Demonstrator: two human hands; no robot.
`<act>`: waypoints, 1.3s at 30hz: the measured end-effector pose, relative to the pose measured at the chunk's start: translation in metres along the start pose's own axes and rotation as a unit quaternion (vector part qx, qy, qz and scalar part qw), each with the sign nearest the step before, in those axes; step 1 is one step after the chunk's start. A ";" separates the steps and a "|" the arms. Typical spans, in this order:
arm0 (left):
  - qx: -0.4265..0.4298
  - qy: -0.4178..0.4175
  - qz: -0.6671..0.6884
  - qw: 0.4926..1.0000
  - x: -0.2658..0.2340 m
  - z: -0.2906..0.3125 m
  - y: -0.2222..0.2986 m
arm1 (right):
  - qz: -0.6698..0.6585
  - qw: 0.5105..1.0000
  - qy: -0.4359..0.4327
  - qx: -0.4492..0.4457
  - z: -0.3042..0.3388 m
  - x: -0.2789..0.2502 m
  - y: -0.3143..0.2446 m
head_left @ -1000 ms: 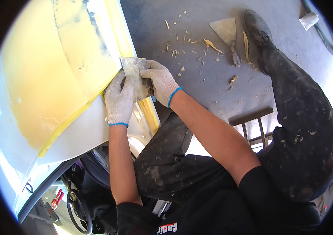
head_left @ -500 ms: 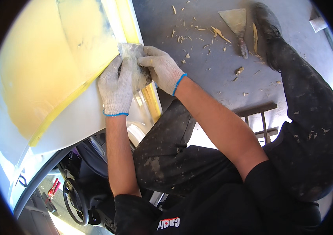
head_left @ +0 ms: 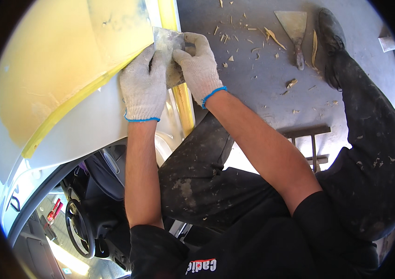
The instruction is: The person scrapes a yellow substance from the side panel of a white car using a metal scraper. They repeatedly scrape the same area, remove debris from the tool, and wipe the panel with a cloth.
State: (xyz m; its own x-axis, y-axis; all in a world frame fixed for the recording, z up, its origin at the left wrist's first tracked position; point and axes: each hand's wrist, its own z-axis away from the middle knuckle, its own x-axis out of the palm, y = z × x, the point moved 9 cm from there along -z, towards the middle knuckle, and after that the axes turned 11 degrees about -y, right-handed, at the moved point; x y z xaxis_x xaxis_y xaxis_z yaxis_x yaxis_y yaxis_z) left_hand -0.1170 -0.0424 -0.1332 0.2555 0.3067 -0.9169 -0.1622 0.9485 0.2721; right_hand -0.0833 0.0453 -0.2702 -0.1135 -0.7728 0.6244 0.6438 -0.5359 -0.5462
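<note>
A flat, smeared metal spreader plate (head_left: pixel 165 41) is held against the edge of a white car panel (head_left: pixel 86 123), beside a broad coat of yellowish filler (head_left: pixel 62 60). My left hand (head_left: pixel 144 86), in a white knit glove with a blue cuff, is closed with its fingers pressed on the plate's left side. From the right, my gloved right hand (head_left: pixel 199 65) pinches the plate's right edge between thumb and curled fingers. Yellow masking tape (head_left: pixel 69 107) borders the filler and reaches my left fingertips. Part of the plate is hidden behind both hands.
On the grey floor lie a wide putty knife (head_left: pixel 292 28) and several curled tan scraps (head_left: pixel 275 38). A dark metal stand (head_left: pixel 311 135) is near my bent leg. Below the panel, the car's interior shows a steering wheel (head_left: pixel 80 228). A hose nozzle (head_left: pixel 387 44) is at far right.
The whole view has shifted and turned slightly. Both hands and the plate appear higher in the picture, still at the panel's edge. My right fingers are more curled around the plate's edge.
</note>
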 end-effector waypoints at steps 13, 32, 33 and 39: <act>-0.014 -0.023 -0.003 1.000 -0.009 0.003 0.008 | 0.006 1.000 -0.020 -0.014 0.003 0.008 -0.005; 0.010 -0.020 -0.018 1.000 -0.019 0.007 0.011 | 0.027 0.999 -0.030 -0.015 0.007 0.016 -0.003; 0.009 -0.019 -0.018 1.000 -0.020 0.008 0.012 | 0.022 0.999 -0.033 -0.010 0.008 0.017 -0.003; -0.017 -0.029 -0.001 0.999 -0.020 0.008 0.006 | 0.018 0.999 -0.038 -0.007 0.009 0.018 -0.002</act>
State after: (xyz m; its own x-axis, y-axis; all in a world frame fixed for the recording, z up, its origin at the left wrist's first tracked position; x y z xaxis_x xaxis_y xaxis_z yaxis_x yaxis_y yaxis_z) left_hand -0.1150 -0.0418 -0.1107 0.3112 0.3095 -0.8985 -0.1943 0.9462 0.2587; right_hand -0.0797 0.0352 -0.2532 -0.0317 -0.7637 0.6448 0.6360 -0.5131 -0.5764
